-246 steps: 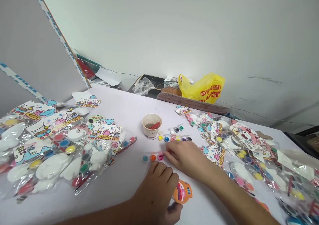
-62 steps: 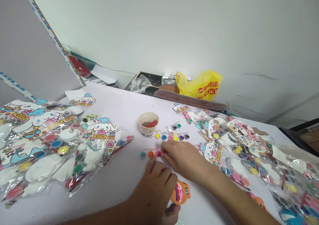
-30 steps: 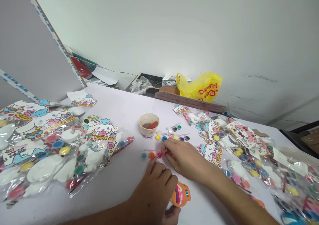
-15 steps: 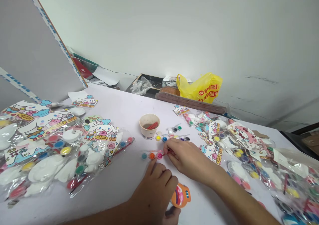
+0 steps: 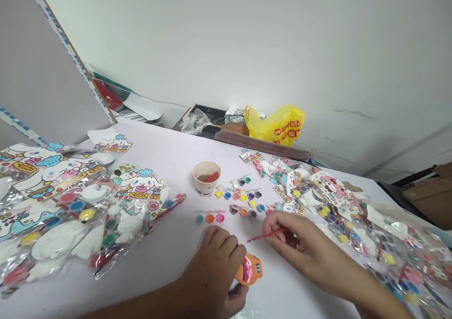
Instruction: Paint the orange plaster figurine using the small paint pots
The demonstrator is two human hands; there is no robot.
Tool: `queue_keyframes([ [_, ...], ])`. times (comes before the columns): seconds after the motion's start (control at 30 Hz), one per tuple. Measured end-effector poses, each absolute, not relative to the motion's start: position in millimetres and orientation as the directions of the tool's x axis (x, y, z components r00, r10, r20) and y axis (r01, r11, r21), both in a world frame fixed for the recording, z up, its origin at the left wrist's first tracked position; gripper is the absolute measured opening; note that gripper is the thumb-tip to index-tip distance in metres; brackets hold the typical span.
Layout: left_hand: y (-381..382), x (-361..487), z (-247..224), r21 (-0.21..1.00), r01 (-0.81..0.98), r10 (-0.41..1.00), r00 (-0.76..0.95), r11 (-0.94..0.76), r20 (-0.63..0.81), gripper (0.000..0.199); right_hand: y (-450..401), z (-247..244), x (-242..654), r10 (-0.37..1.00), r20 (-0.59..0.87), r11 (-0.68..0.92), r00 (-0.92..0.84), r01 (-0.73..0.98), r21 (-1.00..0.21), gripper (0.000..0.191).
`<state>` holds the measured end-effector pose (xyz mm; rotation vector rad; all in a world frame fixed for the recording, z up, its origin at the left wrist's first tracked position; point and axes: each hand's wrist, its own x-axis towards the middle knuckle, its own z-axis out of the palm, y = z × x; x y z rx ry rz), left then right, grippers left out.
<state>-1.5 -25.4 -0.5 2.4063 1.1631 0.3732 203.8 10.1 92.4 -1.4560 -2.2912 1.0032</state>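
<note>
A thin red paintbrush is pinched in my right hand, its tip pointing left above the table. Below that tip lies a small orange painted piece with pink, white, purple and blue marks. My left hand is curled around the piece's left edge, thumb below and fingers above. Just beyond my left hand is a strip of small paint pots in teal, orange and pink. Further rows of paint pots sit behind my hands. A paper cup holds murky water and red brush handles.
Clear bags of white plaster shapes and paints cover the table's left side; similar bags spread over the right. Along the back wall stand a yellow plastic bag and a dark tray with clear plastic.
My right hand has moved right and nearer with the brush, away from the pink paint pot. My left hand's index finger has drawn back from the pots. The camera view has shifted slightly.
</note>
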Motion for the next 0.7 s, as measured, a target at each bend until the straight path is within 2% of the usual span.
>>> queue_keyframes([
  [0.13,-27,-1,3,0.518,0.661,0.8,0.595,-0.543,0.08,0.018,-26,55,220,0.904,-0.208,0.078,-0.373,0.622,-0.779,0.024],
  [0.23,-28,0,2,0.534,0.638,0.793,0.599,-0.555,0.109,0.018,-44,32,222,0.943,-0.157,0.045,-0.294,0.58,-0.814,0.026],
  [0.37,-27,-1,0,0.548,0.61,0.781,0.61,-0.572,0.136,0.021,-54,20,221,0.972,0.037,0.179,-0.231,0.631,-0.755,0.024],
  [0.47,-28,-1,0,0.555,0.606,0.777,0.617,-0.57,0.125,0.024,-55,18,221,0.945,0.19,0.323,-0.267,0.667,-0.671,0.018],
  [0.57,-29,0,2,0.555,0.603,0.772,0.624,-0.573,0.121,0.027,-56,16,221,0.9,0.26,0.435,-0.351,0.668,-0.604,0.013],
  [0.7,-28,0,2,0.559,0.597,0.771,0.624,-0.576,0.128,0.027,-56,13,220,0.877,0.296,0.48,-0.378,0.675,-0.561,0.013],
])
